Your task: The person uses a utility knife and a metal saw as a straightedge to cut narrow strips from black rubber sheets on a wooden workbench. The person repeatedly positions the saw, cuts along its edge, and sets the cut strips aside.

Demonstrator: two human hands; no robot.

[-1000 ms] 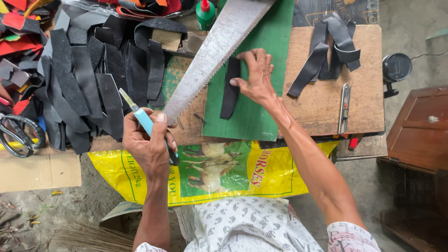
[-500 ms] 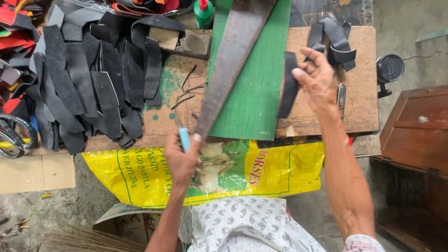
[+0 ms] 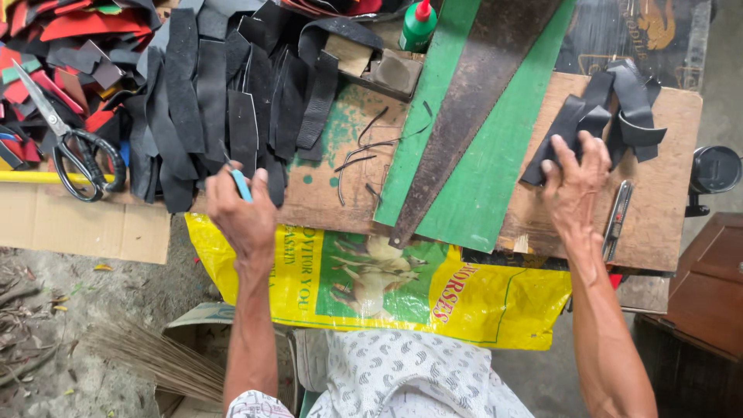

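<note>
Far left, black-handled scissors (image 3: 73,147) are seen lying on a heap of red and black scraps, blades pointing up and away. Next over, a wide pile of black leather strips (image 3: 209,101) is spread across the wooden tabletop (image 3: 665,209), hanging over its near edge. The left hand (image 3: 241,217) is held at that near edge, just below the pile, and is clamped in a fist around a blue-handled cutter (image 3: 240,183), whose tip pokes up against the strips. Thin black offcuts (image 3: 371,147) are scattered on the bare wood beside it, and a green glue bottle (image 3: 419,27) with a red nozzle is stood at the far edge. In the middle, a long handsaw blade (image 3: 472,116) is laid diagonally over a green cutting mat (image 3: 495,170). Below the tabletop, a yellow printed sack (image 3: 387,286) is draped. Further right, the right hand (image 3: 576,182) is pressed flat, fingers spread apart, onto a small bunch of black strips (image 3: 611,116). Just beside the wrist, a metal tool (image 3: 618,218) is lying.
</note>
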